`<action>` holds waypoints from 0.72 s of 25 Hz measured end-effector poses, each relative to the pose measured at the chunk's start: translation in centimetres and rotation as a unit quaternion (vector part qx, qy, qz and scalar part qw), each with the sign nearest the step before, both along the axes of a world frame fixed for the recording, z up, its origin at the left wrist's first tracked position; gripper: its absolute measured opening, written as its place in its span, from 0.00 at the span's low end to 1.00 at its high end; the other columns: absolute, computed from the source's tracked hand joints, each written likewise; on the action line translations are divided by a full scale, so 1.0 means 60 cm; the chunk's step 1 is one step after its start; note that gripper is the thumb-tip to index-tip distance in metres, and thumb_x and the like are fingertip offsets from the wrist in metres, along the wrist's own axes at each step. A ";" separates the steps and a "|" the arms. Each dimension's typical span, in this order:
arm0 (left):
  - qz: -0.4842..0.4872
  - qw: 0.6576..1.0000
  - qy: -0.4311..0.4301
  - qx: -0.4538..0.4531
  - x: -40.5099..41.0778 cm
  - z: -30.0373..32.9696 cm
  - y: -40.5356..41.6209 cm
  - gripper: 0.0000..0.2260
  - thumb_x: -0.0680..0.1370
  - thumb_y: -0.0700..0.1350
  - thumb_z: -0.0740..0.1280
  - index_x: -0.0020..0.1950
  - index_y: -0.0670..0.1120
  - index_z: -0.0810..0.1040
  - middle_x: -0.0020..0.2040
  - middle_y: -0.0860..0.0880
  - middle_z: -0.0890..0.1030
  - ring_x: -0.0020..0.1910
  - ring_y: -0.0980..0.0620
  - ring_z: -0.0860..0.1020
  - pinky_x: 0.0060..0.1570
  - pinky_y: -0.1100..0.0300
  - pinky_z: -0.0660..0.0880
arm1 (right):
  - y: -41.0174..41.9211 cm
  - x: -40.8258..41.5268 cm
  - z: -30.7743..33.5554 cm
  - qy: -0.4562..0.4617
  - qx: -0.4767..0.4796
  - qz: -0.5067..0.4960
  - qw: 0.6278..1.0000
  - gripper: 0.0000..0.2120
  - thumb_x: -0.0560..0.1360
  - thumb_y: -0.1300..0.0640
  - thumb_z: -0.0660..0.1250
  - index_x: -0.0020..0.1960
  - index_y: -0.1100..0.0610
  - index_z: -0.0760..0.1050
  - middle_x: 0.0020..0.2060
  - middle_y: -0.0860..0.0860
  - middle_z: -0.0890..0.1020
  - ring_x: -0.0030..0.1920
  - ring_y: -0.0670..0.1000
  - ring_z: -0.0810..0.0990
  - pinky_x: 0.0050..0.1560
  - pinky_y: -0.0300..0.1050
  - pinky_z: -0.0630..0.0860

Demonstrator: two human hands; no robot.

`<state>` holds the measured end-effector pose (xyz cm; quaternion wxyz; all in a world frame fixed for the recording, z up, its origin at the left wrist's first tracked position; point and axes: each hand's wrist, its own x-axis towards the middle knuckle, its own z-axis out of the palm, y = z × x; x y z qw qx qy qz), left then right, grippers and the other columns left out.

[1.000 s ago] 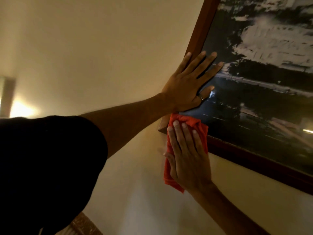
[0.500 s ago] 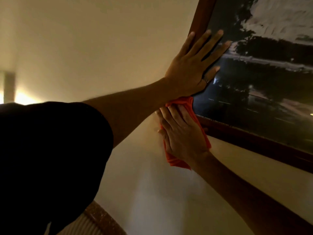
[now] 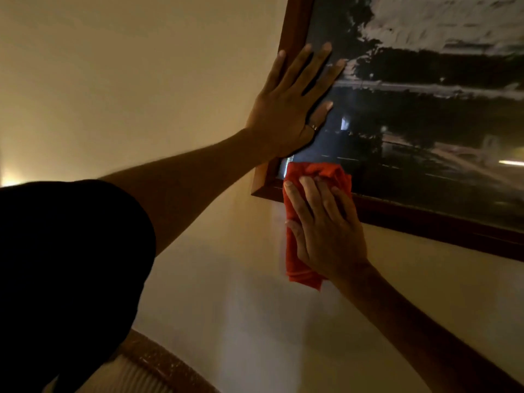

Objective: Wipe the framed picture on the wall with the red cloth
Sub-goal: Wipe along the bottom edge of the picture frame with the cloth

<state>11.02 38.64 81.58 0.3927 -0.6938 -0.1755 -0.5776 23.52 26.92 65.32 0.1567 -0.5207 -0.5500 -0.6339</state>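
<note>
A dark picture in a brown wooden frame (image 3: 425,219) hangs on the cream wall at the upper right. My left hand (image 3: 286,109) lies flat with fingers spread across the frame's left edge and the glass, holding nothing. My right hand (image 3: 326,228) presses the red cloth (image 3: 295,251) against the frame's lower left corner; the cloth's top bunches over the glass above my fingers and its lower end hangs down over the wall. Much of the cloth is hidden under my palm.
The cream wall (image 3: 141,80) fills the left and bottom. A lit lamp glow (image 3: 8,177) shows at the far left edge. A curved brown wooden rim of furniture (image 3: 158,361) sits at the bottom, below my black sleeve (image 3: 71,265).
My right hand has slid the cloth rightward along the bottom rail, out from under my left palm, and the corner now shows. My left hand stays pressed on the frame's left edge.
</note>
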 end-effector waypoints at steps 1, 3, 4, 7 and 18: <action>-0.003 1.000 0.006 -0.009 -0.003 -0.001 0.000 0.27 0.87 0.57 0.49 0.84 0.48 0.61 0.84 0.42 0.62 0.84 0.38 0.58 0.82 0.36 0.54 | -0.010 0.011 -0.003 0.004 0.004 0.000 1.000 0.30 0.83 0.43 0.58 0.80 0.56 0.61 0.76 0.59 0.68 0.76 0.61 0.63 0.77 0.57 0.56; -0.010 1.000 0.019 -0.015 -0.007 -0.003 0.001 0.27 0.88 0.57 0.48 0.85 0.49 0.59 0.84 0.42 0.61 0.84 0.39 0.56 0.82 0.36 0.53 | -0.037 0.037 -0.008 0.014 0.016 -0.005 1.000 0.30 0.82 0.44 0.59 0.80 0.56 0.61 0.76 0.59 0.67 0.76 0.61 0.63 0.78 0.57 0.54; -0.012 1.000 0.023 -0.011 -0.009 -0.003 0.003 0.27 0.88 0.57 0.49 0.85 0.48 0.59 0.84 0.42 0.61 0.84 0.38 0.56 0.82 0.36 0.54 | -0.050 0.048 -0.011 0.021 0.019 -0.005 1.000 0.30 0.82 0.44 0.60 0.80 0.56 0.61 0.77 0.59 0.66 0.77 0.61 0.62 0.79 0.57 0.53; -0.010 1.000 0.015 -0.003 -0.015 -0.002 0.004 0.26 0.88 0.57 0.51 0.84 0.48 0.61 0.84 0.41 0.62 0.84 0.38 0.58 0.82 0.35 0.55 | -0.064 0.052 -0.020 0.042 0.007 -0.004 0.999 0.31 0.82 0.46 0.60 0.81 0.57 0.59 0.80 0.59 0.62 0.80 0.62 0.58 0.81 0.60 0.50; -0.023 0.999 0.029 -0.015 -0.015 -0.007 0.005 0.27 0.87 0.57 0.48 0.85 0.47 0.60 0.84 0.41 0.61 0.84 0.37 0.56 0.83 0.36 0.51 | 0.052 -0.056 -0.025 0.066 0.028 -0.029 0.997 0.35 0.83 0.38 0.53 0.81 0.59 0.56 0.79 0.59 0.62 0.79 0.60 0.57 0.80 0.58 0.44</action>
